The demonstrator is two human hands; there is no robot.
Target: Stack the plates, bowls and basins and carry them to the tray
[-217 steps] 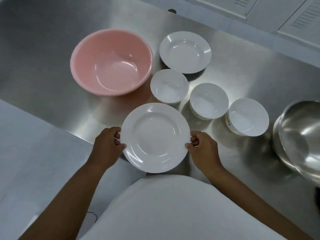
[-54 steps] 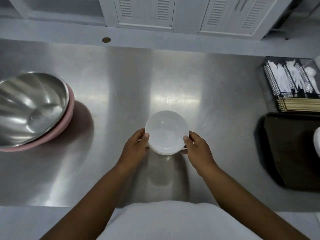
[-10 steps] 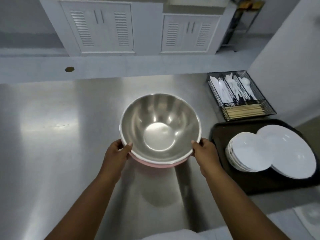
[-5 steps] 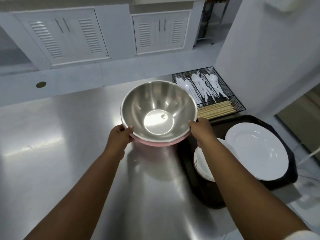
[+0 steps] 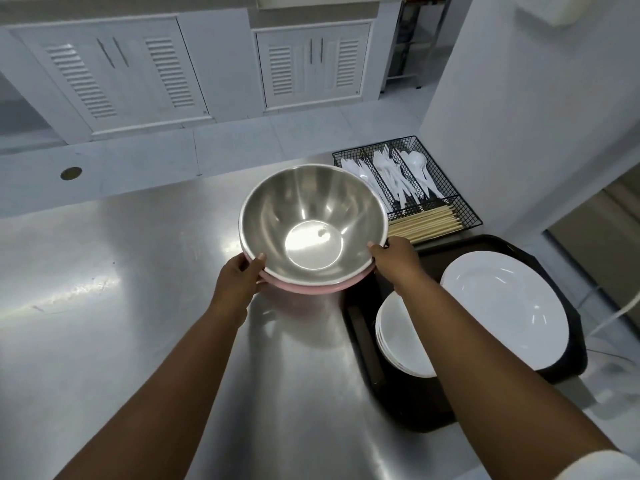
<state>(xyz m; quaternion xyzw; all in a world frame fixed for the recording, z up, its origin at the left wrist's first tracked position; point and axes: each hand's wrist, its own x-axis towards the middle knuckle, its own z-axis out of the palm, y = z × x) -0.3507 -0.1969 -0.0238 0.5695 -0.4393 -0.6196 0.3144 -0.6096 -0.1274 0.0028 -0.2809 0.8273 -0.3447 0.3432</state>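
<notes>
Two bare forearms, no watch or rings on the left hand (image 5: pixel 239 282) or right hand (image 5: pixel 394 259); white sleeve edge (image 5: pixel 602 467) at the right upper arm.

Two basins sit nested at 12 o'clock: one steel basin (image 5: pixel 313 230) inside one pink basin (image 5: pixel 311 286). Two hands grip them, the left hand (image 5: pixel 239 278) at 9 o'clock of the rim and the right hand (image 5: pixel 394 259) at 3 o'clock. One dark tray (image 5: pixel 398 407) at 3 o'clock carries one stack of white bowls (image 5: pixel 398 334), number unclear, and one stack of white plates (image 5: pixel 505 306), number unclear. One wire cutlery basket (image 5: pixel 464 209) stands at 1 o'clock.
</notes>
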